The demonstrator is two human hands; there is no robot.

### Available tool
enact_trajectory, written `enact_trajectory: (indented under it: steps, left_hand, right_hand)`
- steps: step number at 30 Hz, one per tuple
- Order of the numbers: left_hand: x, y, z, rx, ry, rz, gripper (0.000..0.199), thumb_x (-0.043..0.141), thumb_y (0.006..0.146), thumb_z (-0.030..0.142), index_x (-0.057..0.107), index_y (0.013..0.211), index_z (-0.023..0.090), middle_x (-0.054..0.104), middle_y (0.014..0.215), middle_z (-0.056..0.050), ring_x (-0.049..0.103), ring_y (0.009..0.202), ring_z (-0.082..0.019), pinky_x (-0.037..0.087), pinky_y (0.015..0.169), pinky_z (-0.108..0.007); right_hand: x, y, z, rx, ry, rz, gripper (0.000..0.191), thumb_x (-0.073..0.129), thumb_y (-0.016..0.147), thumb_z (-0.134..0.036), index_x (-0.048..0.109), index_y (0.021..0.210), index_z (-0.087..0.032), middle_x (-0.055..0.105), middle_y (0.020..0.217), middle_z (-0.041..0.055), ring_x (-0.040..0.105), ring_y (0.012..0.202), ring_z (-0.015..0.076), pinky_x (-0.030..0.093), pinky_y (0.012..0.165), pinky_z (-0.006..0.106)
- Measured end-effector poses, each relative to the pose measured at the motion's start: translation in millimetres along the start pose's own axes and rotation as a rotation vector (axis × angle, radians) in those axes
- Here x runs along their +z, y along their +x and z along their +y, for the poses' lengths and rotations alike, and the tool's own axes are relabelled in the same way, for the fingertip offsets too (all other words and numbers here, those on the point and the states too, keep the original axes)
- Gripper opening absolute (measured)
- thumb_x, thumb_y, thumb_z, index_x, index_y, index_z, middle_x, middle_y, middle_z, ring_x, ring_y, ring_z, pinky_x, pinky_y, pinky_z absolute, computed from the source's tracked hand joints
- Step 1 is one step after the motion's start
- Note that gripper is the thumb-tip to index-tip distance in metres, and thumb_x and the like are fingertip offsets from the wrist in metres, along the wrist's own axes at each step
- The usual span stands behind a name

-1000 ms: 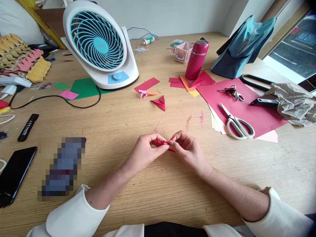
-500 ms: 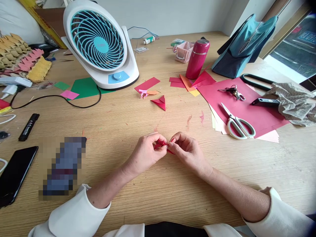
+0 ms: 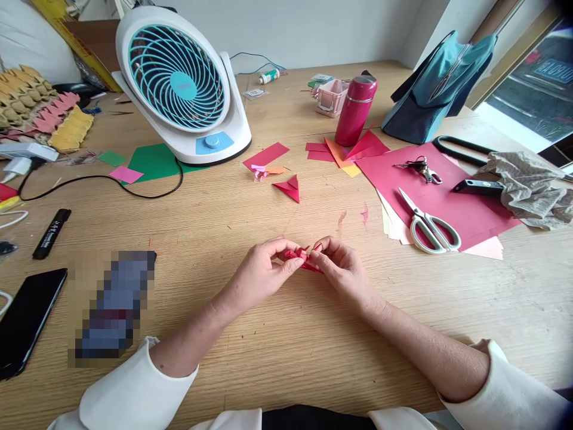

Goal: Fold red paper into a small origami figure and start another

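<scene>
Between my two hands, just above the wooden table, is a small piece of folded red paper (image 3: 302,255) with several little points. My left hand (image 3: 264,270) pinches its left side between thumb and fingers. From the other side, my right hand (image 3: 344,272) grips the paper's right end with thumb and forefinger. Fingertips cover part of the folds. Farther back on the table lies a folded red paper triangle (image 3: 289,189), beside a small pink and orange folded paper piece (image 3: 259,172).
A white fan (image 3: 179,83) stands at the back left. White-handled scissors (image 3: 432,227) and keys (image 3: 421,167) rest on a large red sheet (image 3: 474,209) at right. Near it are a pink flask (image 3: 357,110) and a blue bag (image 3: 430,95). A black phone (image 3: 31,316) and marker (image 3: 51,233) lie left.
The thumb and fingers of my left hand have spread a little, showing more of the folded red paper. My right hand has shifted slightly on its end. The whole view has tilted slightly.
</scene>
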State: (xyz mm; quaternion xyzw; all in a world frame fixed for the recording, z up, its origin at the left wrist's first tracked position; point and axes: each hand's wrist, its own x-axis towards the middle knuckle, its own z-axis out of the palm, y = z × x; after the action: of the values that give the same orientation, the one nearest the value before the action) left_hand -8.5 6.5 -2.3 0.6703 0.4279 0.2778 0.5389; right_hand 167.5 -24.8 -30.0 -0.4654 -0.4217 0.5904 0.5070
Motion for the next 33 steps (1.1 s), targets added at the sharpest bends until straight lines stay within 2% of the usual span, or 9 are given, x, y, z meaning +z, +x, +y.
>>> enact_trajectory:
  steps: [4,12,19,23,27,33]
  left_hand:
    - [-4.2,2,0,0.002,0.010,0.033,0.017,0.065,0.088,0.031,0.070,0.093,0.016,0.072,0.088,-0.004,0.070,0.082,-0.017,0.057,0.075,-0.025]
    - [-6.7,1,5,0.060,0.110,0.026,0.010,0.062,0.090,0.024,0.069,0.091,0.018,0.071,0.087,-0.001,0.068,0.080,-0.013,0.054,0.074,-0.021]
    - [-2.1,1,5,0.022,-0.012,0.048,0.017,0.066,0.087,0.027,0.064,0.101,0.017,0.071,0.096,-0.004,0.070,0.084,-0.015,0.056,0.075,-0.024]
    - [1.5,2,4,-0.004,-0.109,0.031,0.015,0.068,0.085,0.027,0.065,0.095,0.016,0.071,0.092,-0.004,0.069,0.085,-0.016,0.057,0.079,-0.026]
    - [4.8,3,2,-0.025,-0.196,0.081,0.016,0.071,0.082,0.028,0.066,0.089,0.015,0.072,0.087,-0.004,0.069,0.081,-0.015,0.056,0.079,-0.027]
    - [6.5,2,0,0.028,-0.100,0.140,0.016,0.069,0.083,0.029,0.065,0.090,0.015,0.071,0.085,-0.003,0.068,0.079,-0.015,0.056,0.075,-0.026]
  right_hand:
    - [-1,1,-1,0.015,-0.013,-0.040,0.034,0.074,0.079,-0.050,0.061,0.080,-0.020,0.062,0.075,0.0000,0.056,0.068,0.0128,0.046,0.065,0.027]
    - [-1,2,-1,0.045,-0.084,-0.159,0.038,0.073,0.079,-0.055,0.061,0.077,-0.020,0.059,0.071,-0.0009,0.054,0.069,0.0135,0.042,0.064,0.028]
    - [-3,0,6,-0.029,-0.138,-0.144,0.033,0.067,0.086,-0.052,0.059,0.082,-0.020,0.059,0.073,-0.0008,0.050,0.065,0.0129,0.040,0.062,0.027]
    - [-4,0,8,-0.064,-0.156,-0.115,0.030,0.063,0.090,-0.050,0.058,0.085,-0.021,0.059,0.076,0.0003,0.052,0.069,0.0142,0.042,0.066,0.029]
    - [-5,0,10,-0.069,-0.158,-0.119,0.030,0.063,0.091,-0.050,0.058,0.085,-0.021,0.060,0.076,0.0005,0.052,0.069,0.0142,0.042,0.066,0.029]
    - [-1,-1,5,-0.021,-0.118,-0.119,0.035,0.066,0.086,-0.054,0.058,0.082,-0.020,0.054,0.068,-0.0022,0.045,0.060,0.0119,0.035,0.057,0.026]
